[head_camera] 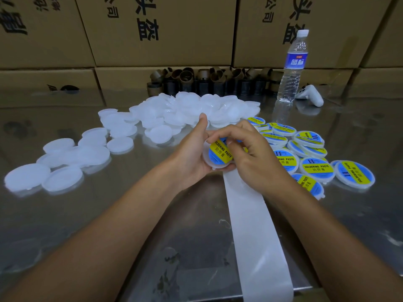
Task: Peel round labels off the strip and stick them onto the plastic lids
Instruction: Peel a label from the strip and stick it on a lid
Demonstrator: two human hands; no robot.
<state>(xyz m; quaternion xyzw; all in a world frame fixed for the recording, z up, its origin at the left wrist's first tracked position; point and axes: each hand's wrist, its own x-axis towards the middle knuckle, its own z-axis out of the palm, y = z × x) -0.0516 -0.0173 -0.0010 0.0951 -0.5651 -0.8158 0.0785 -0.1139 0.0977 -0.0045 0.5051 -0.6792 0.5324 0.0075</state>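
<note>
One plastic lid (214, 166) is gripped in the left hand (192, 149) over the backing strip (250, 225), while its round label (218, 152) is pinched by the right hand (257, 162). The label is best centred, then smoothed outward so no bubbles are trapped.

Left hand (192, 153) was bare; right hand (255, 158) likewise; left forearm (109, 225) and right forearm (316, 225) were bare from wrist to frame edge; left thumbnail (204, 116) was short and plain; knuckles and tendons stood out on the back of the right hand; the wide lens stretched both forearms broad near the bottom edge; finer skin detail was too soft to tell.
</note>
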